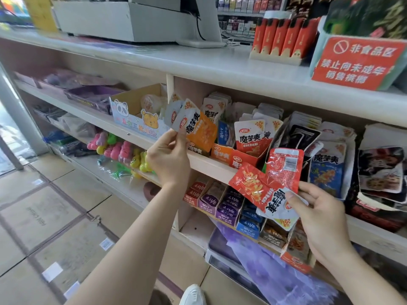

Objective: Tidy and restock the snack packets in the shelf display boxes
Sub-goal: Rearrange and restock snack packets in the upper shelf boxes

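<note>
My left hand [168, 156] pinches two orange-and-white snack packets [196, 126] by their white tops, raised in front of the middle shelf. Lower right, my right hand [317, 213] grips red snack packets [264, 183], one upside down and one showing its barcode back. Behind them on the middle shelf stand an orange display box [222, 154] and a red display box [244, 159] with upright packets. Blue packets [328, 170] and black packets [299, 135] fill boxes further right.
A panda-and-bear printed carton [136, 119] sits left of the snack boxes. The lower shelf holds small purple, blue and red snack boxes [226, 205] and bright toys [123, 148]. A red warning sign [356, 62] and orange packs [284, 38] stand on the counter. Cardboard cartons [55, 227] cover the floor.
</note>
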`<state>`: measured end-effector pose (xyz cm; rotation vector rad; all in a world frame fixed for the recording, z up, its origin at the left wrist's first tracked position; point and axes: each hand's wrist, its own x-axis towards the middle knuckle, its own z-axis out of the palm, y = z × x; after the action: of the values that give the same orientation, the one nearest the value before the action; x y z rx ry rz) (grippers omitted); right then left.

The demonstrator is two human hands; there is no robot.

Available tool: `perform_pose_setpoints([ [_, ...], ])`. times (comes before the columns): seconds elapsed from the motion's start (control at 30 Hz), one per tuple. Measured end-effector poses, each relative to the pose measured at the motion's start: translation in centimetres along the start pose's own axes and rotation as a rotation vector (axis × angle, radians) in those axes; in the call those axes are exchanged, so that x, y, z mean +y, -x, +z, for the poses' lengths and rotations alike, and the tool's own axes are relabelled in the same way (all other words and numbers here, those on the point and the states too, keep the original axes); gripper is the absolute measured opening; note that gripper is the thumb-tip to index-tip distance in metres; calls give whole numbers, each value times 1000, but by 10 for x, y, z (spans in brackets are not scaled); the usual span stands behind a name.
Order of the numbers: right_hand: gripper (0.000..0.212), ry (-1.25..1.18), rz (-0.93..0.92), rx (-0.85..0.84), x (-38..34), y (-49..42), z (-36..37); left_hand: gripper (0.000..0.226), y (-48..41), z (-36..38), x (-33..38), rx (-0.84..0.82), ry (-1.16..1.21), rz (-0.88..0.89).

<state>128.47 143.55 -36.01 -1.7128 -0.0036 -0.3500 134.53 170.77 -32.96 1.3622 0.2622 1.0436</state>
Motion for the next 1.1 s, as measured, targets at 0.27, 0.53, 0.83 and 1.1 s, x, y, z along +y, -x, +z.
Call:
perform_pose_setpoints([
  [0.27, 24, 3, 14, -17, -6, 3, -4, 29, 0, 5, 3, 77, 21, 2],
  [0.53, 16, -81, -20, 23, -18, 0, 1, 19, 9, -20, 6, -72, 20, -112],
  [0.83, 15, -123, -102, 218, -34, -14, 15, 21, 34, -20, 22, -304, 134, -566],
  [1.1, 10, -61, -108, 292, -34, -13, 34, 20, 51, -12, 29, -494, 164, -597],
])
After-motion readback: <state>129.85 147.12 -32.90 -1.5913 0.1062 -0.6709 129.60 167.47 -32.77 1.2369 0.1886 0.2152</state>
